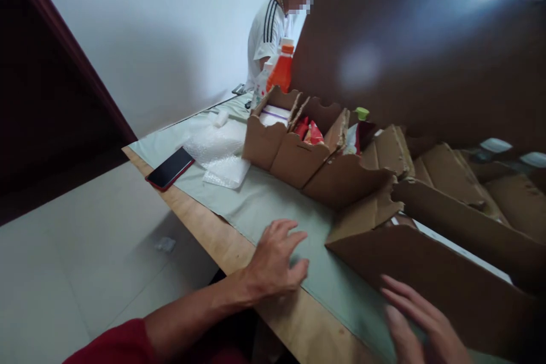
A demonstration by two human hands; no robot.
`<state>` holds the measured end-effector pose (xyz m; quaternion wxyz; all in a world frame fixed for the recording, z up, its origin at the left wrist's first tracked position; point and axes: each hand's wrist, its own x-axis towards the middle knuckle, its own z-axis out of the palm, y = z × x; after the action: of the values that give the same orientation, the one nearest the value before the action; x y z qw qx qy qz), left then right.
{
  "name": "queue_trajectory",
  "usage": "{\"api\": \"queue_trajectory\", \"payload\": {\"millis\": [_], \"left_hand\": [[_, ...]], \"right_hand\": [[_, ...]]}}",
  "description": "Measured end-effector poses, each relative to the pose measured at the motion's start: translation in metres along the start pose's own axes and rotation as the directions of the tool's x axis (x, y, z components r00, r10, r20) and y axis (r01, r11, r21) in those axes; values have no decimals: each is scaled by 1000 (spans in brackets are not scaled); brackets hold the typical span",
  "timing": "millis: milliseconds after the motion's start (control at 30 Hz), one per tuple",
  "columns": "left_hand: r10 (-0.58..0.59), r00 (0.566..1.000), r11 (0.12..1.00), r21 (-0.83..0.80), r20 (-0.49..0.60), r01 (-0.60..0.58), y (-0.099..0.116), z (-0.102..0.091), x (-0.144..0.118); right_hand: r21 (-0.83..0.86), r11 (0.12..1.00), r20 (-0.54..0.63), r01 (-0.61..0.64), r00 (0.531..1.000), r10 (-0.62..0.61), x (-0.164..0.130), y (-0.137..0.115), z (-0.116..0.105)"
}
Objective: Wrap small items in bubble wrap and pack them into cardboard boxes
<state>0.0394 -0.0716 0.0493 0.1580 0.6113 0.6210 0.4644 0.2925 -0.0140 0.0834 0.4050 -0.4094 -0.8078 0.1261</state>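
Note:
My left hand hovers over the front edge of the cloth-covered table, fingers apart and holding nothing. At the lower right my right hand is partly cut off by the frame, its fingers stretched out beside the nearest cardboard box; whether it touches the box I cannot tell. That box is long, with a pale strip of its contents showing at the top. Behind it stands a row of open cardboard boxes. One cardboard bin holds red packets, and the far bin holds white boxes.
A phone lies at the table's left edge beside bubble wrap. Bottles, one an orange drink bottle, stand behind the far bin. A person in a white shirt is beyond them. A brown panel rises behind the boxes.

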Motion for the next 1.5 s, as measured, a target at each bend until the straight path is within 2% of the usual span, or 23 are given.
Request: {"api": "queue_trajectory", "payload": {"millis": [33,100,167,233,333,400,467,533,600,633,667,700,767,833,900,933,1000,1067,1133,1233,1300,1400,1500], "left_hand": [[-26,998,999,34,-53,28,-10,-13,-7],[-82,989,994,67,-126,91,-29,-32,-20],[-91,984,993,66,-152,102,-43,-43,-29],[-43,986,995,83,-163,57,-49,-45,-35],[7,987,987,158,-160,18,-49,-42,-38],[4,987,982,185,-158,25,-48,-41,-38],[6,984,988,153,-178,21,-49,-41,-38],[-3,974,999,36,-224,11,-50,-43,-39],[-99,959,985,-166,-266,55,-52,-46,-41],[-192,943,948,-299,-271,107,-52,-48,-41],[-303,918,879,-447,-255,166,-52,-51,-41],[-418,883,771,-598,-216,219,-51,-54,-41],[-585,808,476,-838,-74,268,-46,-59,-40],[-624,777,203,-942,86,267,-39,-62,-37],[-605,771,68,-952,198,298,-32,-60,-35],[-600,765,59,-941,233,333,-28,-58,-34],[-604,747,115,-897,277,426,-22,-52,-33],[-597,742,206,-837,304,508,-17,-45,-33],[-587,750,289,-786,305,546,-13,-40,-31],[-609,759,440,-699,229,564,-10,-39,-26],[-617,758,519,-613,214,595,-11,-42,-21],[-616,729,548,-504,297,668,-13,-44,-14],[-630,705,585,-398,326,707,-8,-42,-10]], "right_hand": [[-2,998,121,61,991,-60,15,-23,15],[66,970,191,235,951,-244,44,-59,53],[137,899,249,415,864,-437,71,-83,98],[154,832,382,533,744,-548,96,-102,147],[75,833,622,548,627,-469,126,-132,210],[12,872,689,489,628,-361,139,-148,236],[-46,903,682,427,674,-284,146,-155,244],[-43,935,619,353,744,-253,145,-150,231],[109,980,502,169,841,-201,136,-137,202],[230,973,437,30,890,-131,129,-129,183],[361,924,380,-124,925,-25,120,-121,164],[479,836,340,-267,935,104,110,-112,145],[624,627,323,-466,885,336,86,-97,112],[696,458,349,-553,818,457,59,-84,90],[704,352,412,-617,758,506,32,-72,78],[690,313,453,-653,726,518,19,-67,74],[639,262,536,-723,664,522,-6,-61,68],[572,296,595,-765,635,493,-25,-60,63],[521,428,587,-738,675,447,-38,-61,57],[448,674,488,-588,792,367,-52,-65,45],[371,786,423,-495,843,332,-61,-66,37],[256,873,372,-415,876,307,-76,-66,30],[189,908,363,-373,886,288,-87,-67,29]]}}
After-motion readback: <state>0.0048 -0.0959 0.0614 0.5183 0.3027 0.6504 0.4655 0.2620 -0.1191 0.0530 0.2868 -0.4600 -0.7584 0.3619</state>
